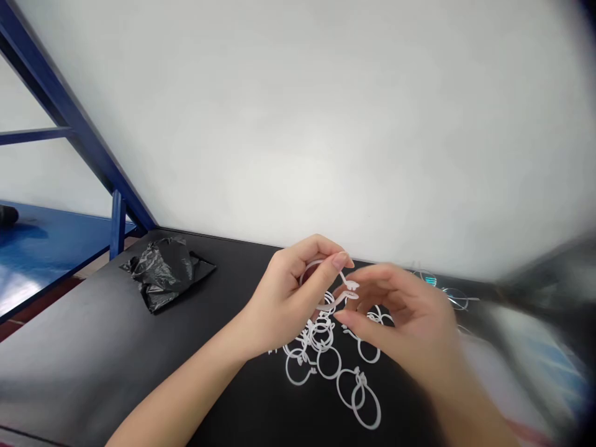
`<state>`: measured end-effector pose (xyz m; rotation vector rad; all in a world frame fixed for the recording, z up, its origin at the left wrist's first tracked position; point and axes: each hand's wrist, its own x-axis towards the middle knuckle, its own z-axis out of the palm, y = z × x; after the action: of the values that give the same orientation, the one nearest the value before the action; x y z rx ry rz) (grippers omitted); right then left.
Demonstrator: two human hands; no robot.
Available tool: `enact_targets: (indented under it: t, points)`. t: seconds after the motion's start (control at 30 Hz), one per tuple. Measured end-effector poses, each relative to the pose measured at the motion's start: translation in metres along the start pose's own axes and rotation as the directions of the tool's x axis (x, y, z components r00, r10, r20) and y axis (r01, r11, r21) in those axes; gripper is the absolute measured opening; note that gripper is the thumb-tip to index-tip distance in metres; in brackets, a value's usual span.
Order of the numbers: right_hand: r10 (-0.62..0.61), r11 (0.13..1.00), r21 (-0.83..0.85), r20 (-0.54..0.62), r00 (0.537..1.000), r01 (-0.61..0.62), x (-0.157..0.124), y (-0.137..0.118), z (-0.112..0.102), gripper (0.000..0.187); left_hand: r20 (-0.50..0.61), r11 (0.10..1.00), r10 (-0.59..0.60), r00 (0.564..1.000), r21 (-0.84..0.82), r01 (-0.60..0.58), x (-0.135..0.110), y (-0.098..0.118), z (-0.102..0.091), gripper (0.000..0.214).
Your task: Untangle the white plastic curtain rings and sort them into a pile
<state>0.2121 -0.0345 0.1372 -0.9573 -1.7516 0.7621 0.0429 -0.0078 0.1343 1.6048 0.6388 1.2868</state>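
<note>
Seen from the held white ring (336, 302), a blue table (41, 248) lies far out at nine o'clock, with a blue frame (79, 118) at ten. Nearer at nine, a crumpled black bag (162, 273) rests on the black worktop (186, 347). The left hand (293, 292) has its grip closed, pinching the ring above the worktop between thumb and fingers; the ring's two parted ends point to three o'clock. At six, similar white rings (321, 329) lie in a loose heap, some spreading towards five. The blurred right hand (410, 316), at three, holds its grip partly open beside those ends; contact I cannot tell. Beyond it sit eyeglasses (459, 300).
</note>
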Motion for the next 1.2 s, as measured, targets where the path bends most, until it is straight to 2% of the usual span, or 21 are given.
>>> enact_targets:
  t: [0.07,0.2,0.27,0.3,0.33,0.37,0.4,0.43,0.47,0.5,0.57,0.7,0.87,0.93,0.97,1.0,1.03,1.1,1.13,1.2]
  points:
    - [-0.099,0.993,-0.07,-0.057,0.993,0.095,-0.001,0.003,-0.001,0.029,0.053,0.999,-0.044,0.998,0.02,0.043,0.0,0.004,-0.007,0.02]
    - [-0.251,0.938,-0.262,-0.056,0.966,0.228,-0.004,0.008,-0.004,0.022,0.07,0.993,-0.029,0.997,0.112,0.021,-0.001,0.003,-0.007,0.022]
    - [-0.294,0.912,-0.323,-0.089,0.952,0.252,-0.005,0.009,-0.003,0.022,0.009,0.962,0.086,0.996,0.258,-0.085,-0.001,-0.003,-0.003,0.023]
    - [-0.305,0.905,-0.338,-0.096,0.947,0.257,-0.005,0.009,-0.002,0.022,-0.034,0.92,0.197,0.98,0.352,-0.172,-0.001,-0.007,-0.001,0.023]
    - [-0.313,0.9,-0.346,-0.094,0.945,0.264,-0.006,0.009,0.0,0.022,-0.058,0.853,0.335,0.94,0.443,-0.276,0.0,-0.012,0.001,0.022]
    - [-0.319,0.897,-0.349,-0.091,0.943,0.27,-0.006,0.009,0.001,0.022,-0.059,0.764,0.479,0.876,0.519,-0.383,0.001,-0.017,0.002,0.021]
    - [-0.324,0.896,-0.349,-0.089,0.942,0.275,-0.006,0.009,0.002,0.022,-0.039,0.664,0.608,0.793,0.573,-0.481,0.003,-0.023,0.002,0.022]
    - [-0.328,0.895,-0.347,-0.086,0.941,0.28,-0.006,0.01,0.002,0.022,0.0,0.57,0.701,0.713,0.602,-0.56,0.004,-0.028,0.002,0.025]
    - [-0.333,0.895,-0.342,-0.082,0.939,0.287,-0.006,0.01,0.002,0.023,0.046,0.496,0.755,0.654,0.612,-0.616,0.005,-0.032,0.002,0.028]
    - [-0.339,0.895,-0.333,-0.072,0.938,0.298,-0.006,0.01,0.002,0.023,0.085,0.446,0.781,0.618,0.617,-0.648,0.006,-0.035,0.001,0.031]
    - [-0.35,0.894,-0.309,-0.031,0.936,0.324,-0.006,0.012,0.0,0.025,0.128,0.402,0.79,0.6,0.631,-0.664,0.008,-0.039,-0.002,0.034]
    - [-0.356,0.902,-0.258,0.014,0.934,0.347,-0.003,0.013,-0.001,0.027,0.133,0.403,0.782,0.609,0.638,-0.656,0.008,-0.039,-0.003,0.042]
    - [-0.379,0.914,-0.173,-0.033,0.925,0.368,-0.004,0.016,0.009,0.029,0.064,0.474,0.767,0.639,0.615,-0.63,0.002,-0.04,-0.001,0.044]
    - [-0.387,0.912,-0.166,-0.05,0.921,0.374,-0.005,0.019,0.012,0.028,0.068,0.481,0.758,0.649,0.614,-0.626,0.002,-0.038,-0.003,0.045]
    - [-0.385,0.914,-0.167,-0.06,0.921,0.371,-0.006,0.021,0.013,0.027,0.094,0.489,0.74,0.666,0.605,-0.629,0.002,-0.036,-0.005,0.046]
    - [-0.377,0.917,-0.17,-0.074,0.923,0.361,-0.005,0.023,0.013,0.026,0.14,0.509,0.701,0.7,0.589,-0.628,0.004,-0.033,-0.008,0.047]
    - [-0.364,0.923,-0.172,-0.096,0.926,0.345,-0.003,0.026,0.011,0.023,0.202,0.547,0.627,0.753,0.574,-0.609,0.006,-0.031,-0.012,0.046]
    - [-0.293,0.949,-0.165,-0.133,0.947,0.27,0.003,0.035,0.008,0.014,0.309,0.647,0.372,0.875,0.59,-0.483,0.012,-0.027,-0.023,0.044]
    - [-0.223,0.966,-0.158,-0.126,0.967,0.202,0.006,0.04,0.007,0.01,0.322,0.678,0.21,0.923,0.632,-0.375,0.016,-0.028,-0.03,0.042]
    - [-0.036,0.99,-0.14,-0.032,0.999,0.031,0.011,0.051,0.01,0.011,0.24,0.652,-0.04,0.97,0.742,-0.157,0.024,-0.037,-0.047,0.042]
